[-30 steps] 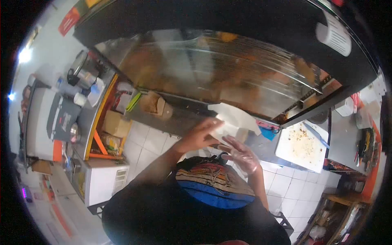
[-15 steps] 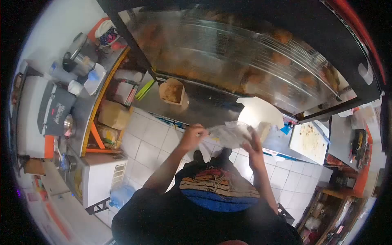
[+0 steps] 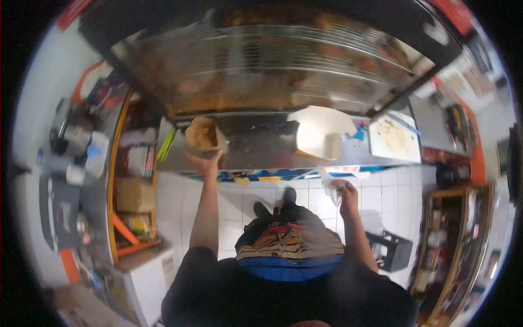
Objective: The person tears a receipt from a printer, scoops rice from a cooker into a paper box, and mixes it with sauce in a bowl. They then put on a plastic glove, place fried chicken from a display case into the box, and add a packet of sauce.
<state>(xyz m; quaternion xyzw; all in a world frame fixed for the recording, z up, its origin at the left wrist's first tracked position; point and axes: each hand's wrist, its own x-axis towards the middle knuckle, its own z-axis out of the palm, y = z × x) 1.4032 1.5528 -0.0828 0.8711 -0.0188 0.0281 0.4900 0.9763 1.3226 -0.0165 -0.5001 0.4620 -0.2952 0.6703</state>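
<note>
My left hand (image 3: 204, 165) is at the near side of a cardboard food box (image 3: 223, 143), its thumb and fingers spread around the lower edge. Brown, crumbly-looking food (image 3: 202, 134) shows inside the box, which is at the left of the metal counter. Over the floor, just in front of the counter's edge, my right hand (image 3: 347, 194) pinches a crumpled clear plastic bag (image 3: 331, 188) that hangs from the fingers. Beyond that hand, a second, opened white cardboard box (image 3: 321, 128) rests on the counter.
A glass-fronted display case (image 3: 261, 65) stands along the back of the metal counter (image 3: 256, 143). To the right lies a white cutting board (image 3: 395, 143) with brown scraps and a knife. Bright green tongs (image 3: 165, 145) lie at the left. A black crate (image 3: 393, 252) is on the floor.
My left hand has left the plastic bag and gone to the food box at the left. My right hand keeps the bag, now bunched and lower. The camera view has turned.
</note>
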